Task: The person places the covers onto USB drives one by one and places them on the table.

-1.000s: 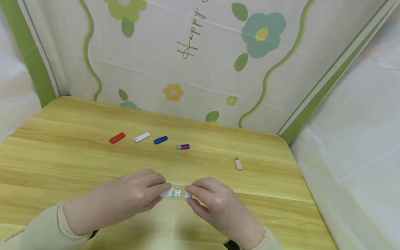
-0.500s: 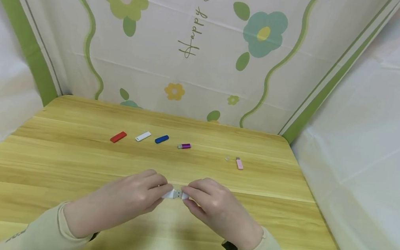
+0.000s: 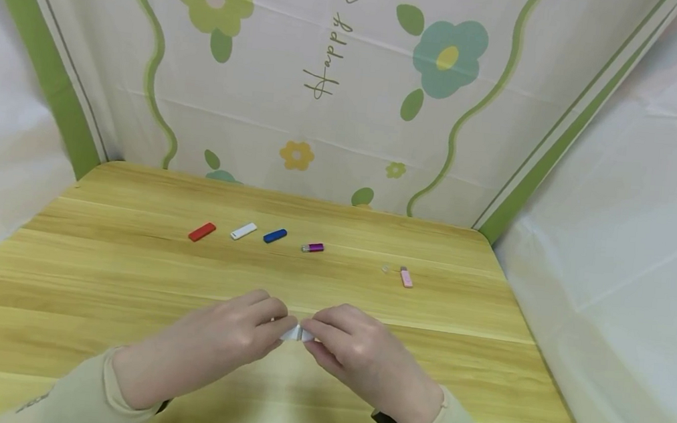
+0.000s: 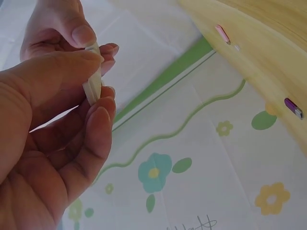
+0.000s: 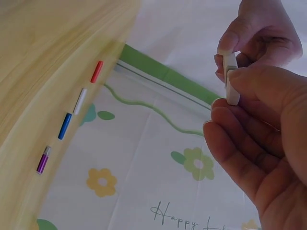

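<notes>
White plastic met end to end between your hands: a stick (image 3: 289, 334) in your left hand (image 3: 237, 334) and its cap (image 3: 307, 336) in your right hand (image 3: 363, 348), both raised over the near part of the table (image 3: 127, 274). Your left grip was narrowed to the stick's thickness, thumb and fingers pinching it; your right grip pinched the cap the same way. A thin line showed where they met; whether the cap was fully seated could not be told.

Beyond your hands, from left to right, lay a red stick (image 3: 202, 232), a second white stick (image 3: 243, 231), a blue stick (image 3: 274, 236) and a purple stick (image 3: 313, 247), its plug pointing left. Farther right lay a pink stick (image 3: 406, 277), a small clear piece (image 3: 385, 269) just beside it. Flowered cloth (image 3: 250, 116) hung behind the table.
</notes>
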The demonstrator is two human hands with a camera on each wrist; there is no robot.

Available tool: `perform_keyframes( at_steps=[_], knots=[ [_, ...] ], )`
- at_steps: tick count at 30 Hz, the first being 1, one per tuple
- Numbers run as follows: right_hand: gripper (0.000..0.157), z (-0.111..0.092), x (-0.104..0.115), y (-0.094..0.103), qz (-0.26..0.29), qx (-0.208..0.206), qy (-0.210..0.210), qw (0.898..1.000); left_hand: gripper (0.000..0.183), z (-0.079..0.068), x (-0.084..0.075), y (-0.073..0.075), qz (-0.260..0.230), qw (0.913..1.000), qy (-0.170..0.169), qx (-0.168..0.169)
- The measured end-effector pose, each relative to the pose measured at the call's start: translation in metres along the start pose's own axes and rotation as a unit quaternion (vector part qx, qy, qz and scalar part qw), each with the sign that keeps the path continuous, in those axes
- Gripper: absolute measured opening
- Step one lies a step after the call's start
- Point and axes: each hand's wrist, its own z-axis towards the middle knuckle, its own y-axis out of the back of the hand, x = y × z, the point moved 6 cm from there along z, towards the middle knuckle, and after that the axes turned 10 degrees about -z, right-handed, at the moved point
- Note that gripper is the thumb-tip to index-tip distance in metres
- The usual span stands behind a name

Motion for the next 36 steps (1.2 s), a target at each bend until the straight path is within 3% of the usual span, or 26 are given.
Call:
perform_keyframes(
  at_steps=[2, 6, 10, 19, 21, 24, 26, 30, 33, 36],
  knots=[
    [0.021, 0.001, 0.0, 0.0, -0.003, -0.002, 0.002, 1.0, 0.05, 0.001, -0.001, -0.001, 0.005, 1.0, -0.005, -0.005],
    [0.015, 0.001, 0.0, 0.001, -0.003, -0.005, 0.006, 1.0, 0.043, 0.003, -0.002, -0.002, 0.012, 0.9999, -0.011, -0.004],
    [0.016, 0.001, -0.001, 0.0, -0.01, 0.0, 0.01, 1.0, 0.048, 0.005, -0.002, -0.006, 0.031, 0.9992, -0.027, -0.004],
    [0.023, -0.007, -0.007, -0.009, -0.033, 0.021, 0.01, 0.999, 0.054, 0.007, 0.006, -0.021, 0.049, 0.9979, -0.032, 0.028],
    [0.023, -0.009, -0.01, -0.013, -0.036, 0.023, 0.008, 0.999, 0.05, 0.008, 0.01, -0.027, 0.04, 0.9982, -0.036, 0.027],
    [0.023, -0.013, -0.018, -0.02, -0.028, 0.029, 0.001, 0.999, 0.025, 0.011, 0.018, -0.037, 0.013, 0.999, -0.035, 0.025],
    [0.021, -0.014, -0.027, -0.025, -0.014, 0.036, -0.009, 0.999, 0.004, 0.014, 0.027, -0.046, -0.005, 0.9994, -0.024, 0.026],
    [0.016, -0.017, -0.049, -0.034, 0.016, 0.071, -0.041, 0.997, 0.021, 0.022, 0.051, -0.065, -0.07, 0.9956, 0.035, 0.052],
    [0.015, -0.019, -0.066, -0.039, 0.039, 0.097, -0.064, 0.992, 0.02, 0.027, 0.07, -0.079, -0.134, 0.9844, 0.088, 0.073],
    [0.014, -0.021, -0.082, -0.044, 0.059, 0.111, -0.08, 0.989, 0.019, 0.032, 0.086, -0.09, -0.168, 0.9755, 0.116, 0.081]
  ],
)
